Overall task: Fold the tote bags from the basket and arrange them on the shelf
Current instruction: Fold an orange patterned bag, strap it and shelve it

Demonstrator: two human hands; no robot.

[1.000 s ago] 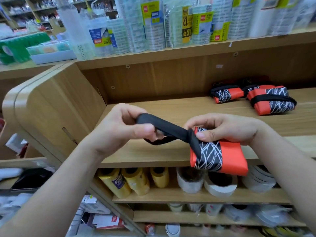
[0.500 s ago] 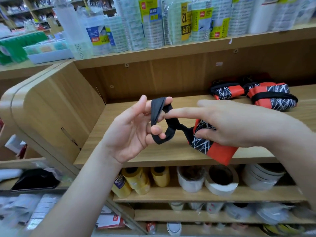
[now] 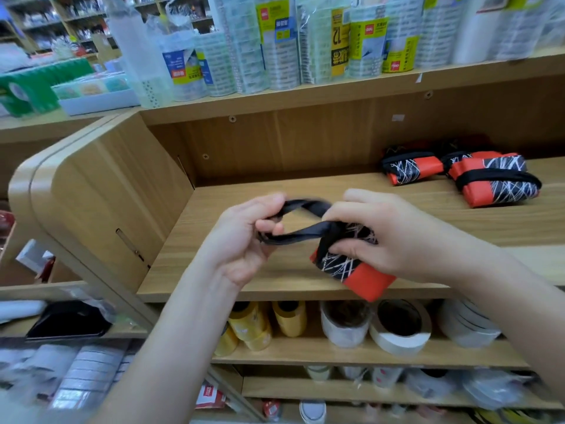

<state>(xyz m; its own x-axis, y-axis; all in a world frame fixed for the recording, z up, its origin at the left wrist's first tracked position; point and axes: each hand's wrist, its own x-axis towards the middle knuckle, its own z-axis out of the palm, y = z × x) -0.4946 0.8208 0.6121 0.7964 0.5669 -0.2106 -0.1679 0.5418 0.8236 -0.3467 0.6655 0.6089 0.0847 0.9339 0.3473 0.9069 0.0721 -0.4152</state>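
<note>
Head view. Folded tote bag (image 3: 357, 270), orange with a black panel of white lines, is held in the air above the front edge of the wooden shelf (image 3: 244, 280). It does not rest on the board.

Right hand (image 3: 388, 237) clasps the bundle, fingers over the top and thumb pressed on the patterned side. Left hand (image 3: 244, 240) has its fingers curled round the black strap (image 3: 299, 235), which runs as a loop from the bundle. The upper strand is blurred.

Two bound tote bags in the same print lie at the back right of the shelf, a smaller one (image 3: 412, 169) just beside a larger one (image 3: 495, 182), each with a black strap round it.

On the shelf below are yellow tape rolls (image 3: 287, 319) and white tape rolls (image 3: 400, 328). On the top shelf are packaged goods (image 3: 275, 41).
</note>
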